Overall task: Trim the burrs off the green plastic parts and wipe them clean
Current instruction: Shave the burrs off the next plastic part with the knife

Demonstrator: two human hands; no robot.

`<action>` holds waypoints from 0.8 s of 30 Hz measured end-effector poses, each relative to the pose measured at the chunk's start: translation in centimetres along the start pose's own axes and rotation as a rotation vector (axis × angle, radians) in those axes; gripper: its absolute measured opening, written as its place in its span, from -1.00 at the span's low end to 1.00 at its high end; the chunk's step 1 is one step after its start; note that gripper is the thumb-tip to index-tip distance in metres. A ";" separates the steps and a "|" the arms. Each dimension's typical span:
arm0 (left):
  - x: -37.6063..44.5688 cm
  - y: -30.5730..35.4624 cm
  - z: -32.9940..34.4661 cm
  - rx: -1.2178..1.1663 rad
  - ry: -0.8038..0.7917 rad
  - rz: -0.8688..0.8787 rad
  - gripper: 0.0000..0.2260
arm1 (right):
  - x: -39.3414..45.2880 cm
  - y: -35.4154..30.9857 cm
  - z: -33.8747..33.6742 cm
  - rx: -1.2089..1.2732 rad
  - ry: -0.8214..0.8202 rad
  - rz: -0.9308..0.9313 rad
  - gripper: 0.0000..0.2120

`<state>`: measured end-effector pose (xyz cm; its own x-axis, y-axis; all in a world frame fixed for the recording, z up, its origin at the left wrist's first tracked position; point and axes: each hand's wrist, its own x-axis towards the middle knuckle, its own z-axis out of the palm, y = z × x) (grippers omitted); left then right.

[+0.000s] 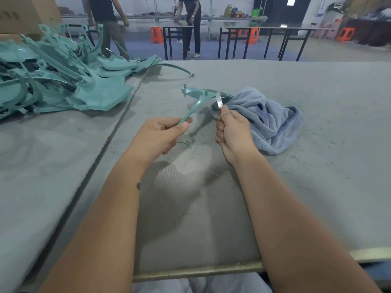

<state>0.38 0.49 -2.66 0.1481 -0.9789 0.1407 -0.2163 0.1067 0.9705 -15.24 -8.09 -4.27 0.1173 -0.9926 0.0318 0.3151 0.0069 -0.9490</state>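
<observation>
Two hands raised, left hand (pixel 164 132) pinching green part (pixel 195 98), right hand (pixel 233 132) gripping blade (pixel 219 99)

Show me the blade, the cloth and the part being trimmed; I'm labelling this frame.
blade (pixel 219 99), head view, middle of the metal strip.
cloth (pixel 268 121), head view, centre of the blue folds.
green part (pixel 195 94), head view, its flat upper section.

Grey felt table (pixel 296 85); black-framed tables (pixel 264 39), orange stools (pixel 157 34) behind.

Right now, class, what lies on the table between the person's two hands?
In the head view, loose green shavings lie on the grey table between the left hand and right hand.
</observation>
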 end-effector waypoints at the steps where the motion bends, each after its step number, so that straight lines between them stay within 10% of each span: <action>1: 0.0 -0.1 0.0 0.072 0.052 0.023 -0.87 | 0.0 0.0 0.0 -0.003 0.018 0.004 -0.62; 8: 0.8 -0.5 -0.6 0.387 0.555 0.020 -0.73 | -1.0 0.3 0.2 -0.719 0.101 -0.209 -0.95; 12: 2.0 -1.2 -1.2 0.015 0.655 -0.075 -0.73 | -1.7 0.3 0.3 -1.341 0.006 -0.479 -0.85; 19: 3.1 -1.5 -0.5 -0.354 0.627 -0.158 -0.74 | -1.9 -2.9 -0.4 -0.730 0.318 -0.435 -0.74; 24: 3.4 -1.6 -0.2 -0.348 0.625 -0.131 -0.75 | 1.7 -6.6 -3.0 -0.938 0.500 -0.409 -0.82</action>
<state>1.42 -2.98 -3.73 0.6980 -0.7161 0.0036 0.1456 0.1468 0.9784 -19.92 -10.19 1.11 -0.2872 -0.8380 0.4641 -0.6101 -0.2135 -0.7630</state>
